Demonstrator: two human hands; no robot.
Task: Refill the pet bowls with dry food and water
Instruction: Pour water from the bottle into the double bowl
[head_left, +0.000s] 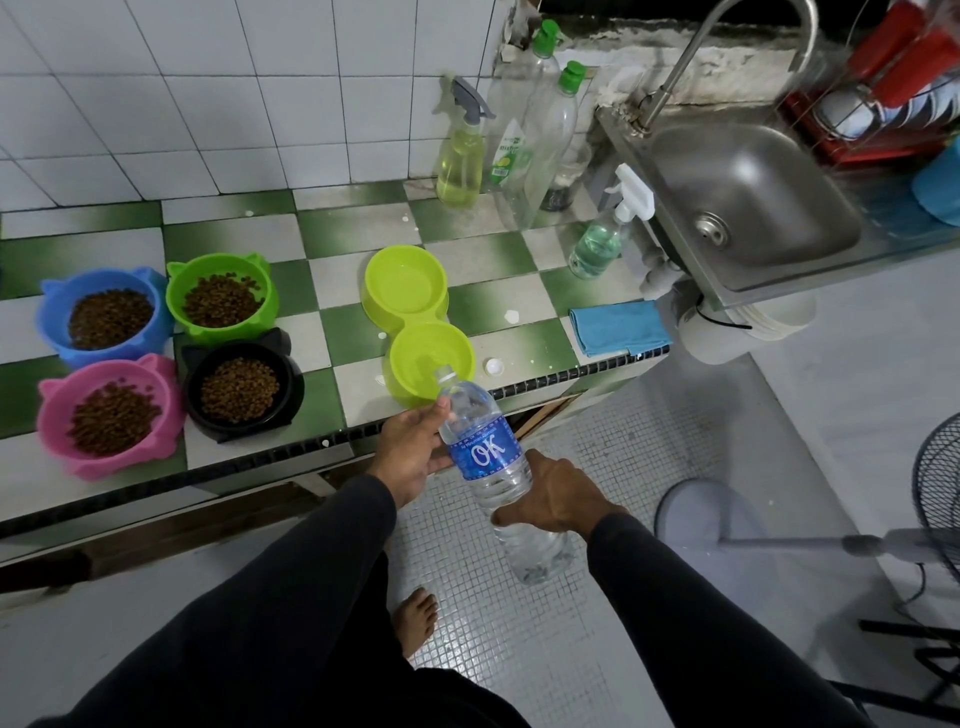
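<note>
Pouring water: bottle (485, 457) tilted, uncapped mouth over the near cup of the lime double bowl (415, 322) at the tabletop (332, 332) edge, to land the stream inside. Left hand (410, 452) curled round the bottle's shoulder to steer; right hand (550, 499) wrapped round its lower body to carry the weight. Cap (494, 367) set just beside the bowl, within reach. Four food bowls, blue (104, 314), green (222, 296), pink (111, 415) and black (240, 389), already filled with kibble, well clear to the left
</note>
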